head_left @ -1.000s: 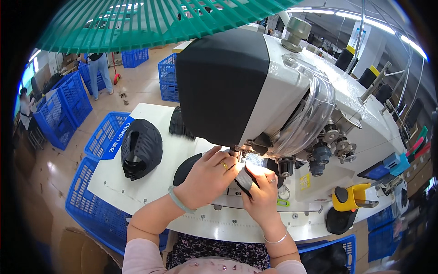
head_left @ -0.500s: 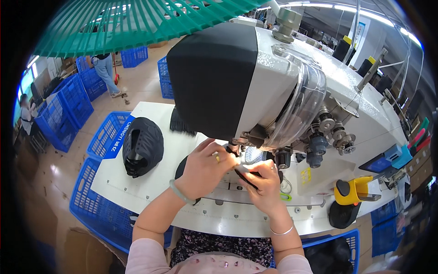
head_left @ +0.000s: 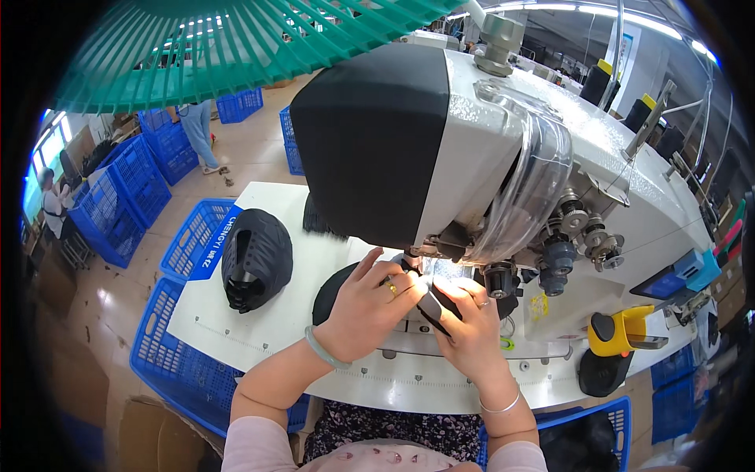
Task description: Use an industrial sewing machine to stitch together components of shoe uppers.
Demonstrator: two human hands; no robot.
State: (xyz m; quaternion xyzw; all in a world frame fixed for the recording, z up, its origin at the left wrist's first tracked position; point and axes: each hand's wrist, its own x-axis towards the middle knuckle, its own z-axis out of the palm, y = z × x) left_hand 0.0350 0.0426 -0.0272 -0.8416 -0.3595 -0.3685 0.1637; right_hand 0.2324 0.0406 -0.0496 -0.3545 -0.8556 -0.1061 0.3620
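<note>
Black fabric piece [head_left: 431,305], right here between my hands under the needle area! My right hand [head_left: 470,330] pinches its right side, thumb nearest me; my left hand [head_left: 363,308] bends in from the left, fingertips at its edge, their exact grip hidden. Just beyond, the sewing machine [head_left: 373,145] looms. Out left on the white table [head_left: 208,311], a black moulded shell [head_left: 258,259] sits well apart.

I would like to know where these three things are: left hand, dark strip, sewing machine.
Left hand [head_left: 363,308]: head view, on the back of the hand.
Dark strip [head_left: 431,306]: head view, on its visible part between the hands.
Sewing machine [head_left: 476,145]: head view, on its white side.
</note>
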